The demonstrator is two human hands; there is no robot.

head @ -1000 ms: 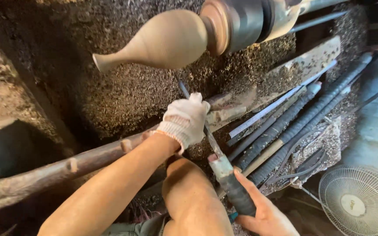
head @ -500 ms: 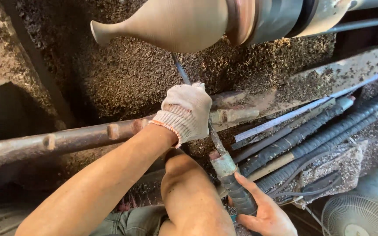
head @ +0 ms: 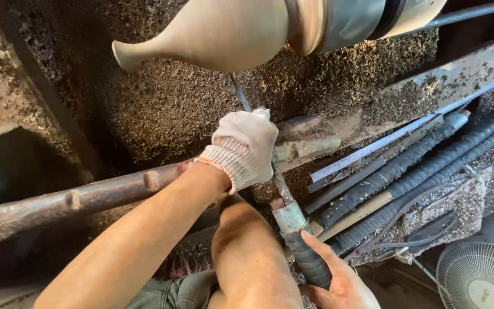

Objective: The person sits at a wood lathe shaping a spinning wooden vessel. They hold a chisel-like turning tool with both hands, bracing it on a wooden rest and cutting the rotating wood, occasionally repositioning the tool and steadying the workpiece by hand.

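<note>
A pale wooden vase-shaped piece (head: 212,34) is mounted sideways on a lathe chuck (head: 350,20) at the top. My left hand (head: 246,147), in a white knit glove, presses the shaft of a long turning chisel (head: 284,197) down on a wooden rest bar (head: 110,191). The chisel's tip (head: 236,86) reaches up under the belly of the piece. My right hand (head: 338,283) is bare and grips the chisel's dark wrapped handle (head: 307,257) at the bottom, beside my knee (head: 247,252).
Wood shavings (head: 167,109) cover the bed under the lathe. Several long wrapped-handle tools (head: 424,166) lie in a row at the right, against a plank (head: 407,97). A white fan (head: 481,277) stands at the bottom right corner.
The view has shifted closer and lower, so the wooden piece sits higher in frame. Both hands keep the same grip on the chisel, its tip still under the piece.
</note>
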